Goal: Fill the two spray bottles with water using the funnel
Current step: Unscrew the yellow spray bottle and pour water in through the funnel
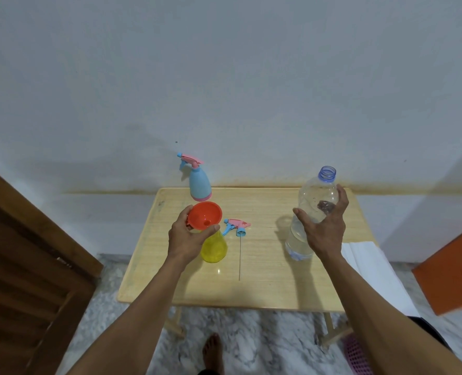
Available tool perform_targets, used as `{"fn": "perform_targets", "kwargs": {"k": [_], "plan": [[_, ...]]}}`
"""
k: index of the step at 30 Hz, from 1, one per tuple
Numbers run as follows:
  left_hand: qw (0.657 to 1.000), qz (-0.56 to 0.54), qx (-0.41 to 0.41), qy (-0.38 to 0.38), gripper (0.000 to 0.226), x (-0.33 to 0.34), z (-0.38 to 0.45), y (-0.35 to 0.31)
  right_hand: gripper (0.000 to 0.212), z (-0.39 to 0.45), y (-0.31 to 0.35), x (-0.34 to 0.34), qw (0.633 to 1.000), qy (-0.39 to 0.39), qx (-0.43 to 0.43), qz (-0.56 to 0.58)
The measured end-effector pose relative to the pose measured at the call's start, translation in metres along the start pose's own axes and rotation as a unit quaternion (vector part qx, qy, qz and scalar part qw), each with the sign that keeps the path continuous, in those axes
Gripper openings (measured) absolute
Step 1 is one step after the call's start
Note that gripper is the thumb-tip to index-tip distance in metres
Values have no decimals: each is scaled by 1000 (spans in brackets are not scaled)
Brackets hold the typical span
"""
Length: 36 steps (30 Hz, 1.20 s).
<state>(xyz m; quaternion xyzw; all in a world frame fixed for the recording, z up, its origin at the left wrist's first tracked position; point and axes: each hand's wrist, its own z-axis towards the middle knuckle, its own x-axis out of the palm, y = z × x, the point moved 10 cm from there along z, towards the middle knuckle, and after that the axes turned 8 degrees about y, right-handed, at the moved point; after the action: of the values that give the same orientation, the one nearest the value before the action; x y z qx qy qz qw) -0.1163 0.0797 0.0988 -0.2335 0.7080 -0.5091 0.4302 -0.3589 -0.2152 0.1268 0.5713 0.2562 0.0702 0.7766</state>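
Left hand [184, 237] fingers grasping orange funnel [205, 215] atop yellow spray bottle [214, 247], mid-desk [265, 290]. Right hand [324, 226] fingers wrapped round uncapped water bottle [309, 212] near right edge. Blue spray bottle [199, 182] at far edge; detached spray head [236, 226] between the bottles; white paper [370, 269] at right edge.

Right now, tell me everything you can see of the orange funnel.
The orange funnel looks like smooth plastic: a wide round cone with a small drain hole. It sits tilted in the neck of the yellow spray bottle, mouth open and showing no water. The left hand holds its rim between thumb and fingers.
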Motion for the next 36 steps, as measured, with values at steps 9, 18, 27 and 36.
{"fn": "perform_targets", "kwargs": {"k": [9,18,27,36], "plan": [[999,-19,-20,-23,97,-5,1,7,107,1,-1,1,1000,1,4,5],[998,-41,-19,-38,94,-10,1,1,107,1,0,0,1000,4,3,6],[996,-84,-13,-30,92,-7,-1,-6,108,1,-2,0,1000,7,6,10],[995,-93,-10,-32,89,-6,-3,-9,107,1,0,-1,1000,10,1,17]]}}
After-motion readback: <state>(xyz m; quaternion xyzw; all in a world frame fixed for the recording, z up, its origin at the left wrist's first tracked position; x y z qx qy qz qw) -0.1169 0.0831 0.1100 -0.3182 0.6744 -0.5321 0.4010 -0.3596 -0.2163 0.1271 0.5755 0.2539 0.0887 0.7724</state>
